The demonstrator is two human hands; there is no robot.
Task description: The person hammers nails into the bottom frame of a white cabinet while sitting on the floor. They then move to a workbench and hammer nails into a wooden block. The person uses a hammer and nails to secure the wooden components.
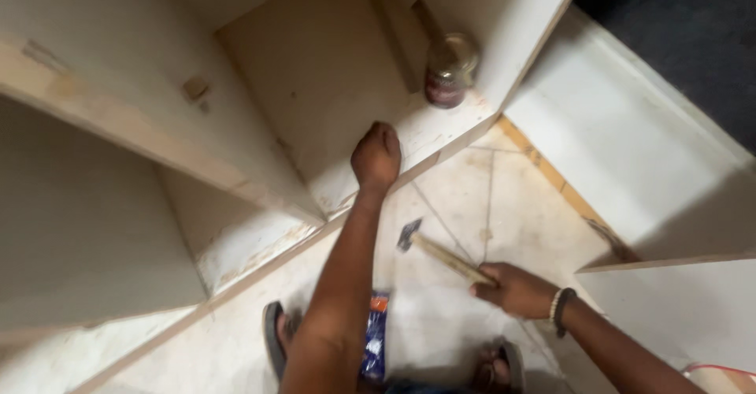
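My left hand [376,156] is closed in a fist and rests on the bottom board of a pale wooden cabinet [323,87], near its front edge; whether it holds anything small is hidden. My right hand [516,288] grips the wooden handle of a hammer [441,254], held low over the tiled floor with its dark metal head pointing toward the cabinet. A beaded band and a dark band sit on my right wrist.
An open glass jar [447,75] with a wooden stick in it stands inside the cabinet at the right rear. A blue and orange packet [376,339] lies on the floor between my sandalled feet. White boards [630,150] lean at right.
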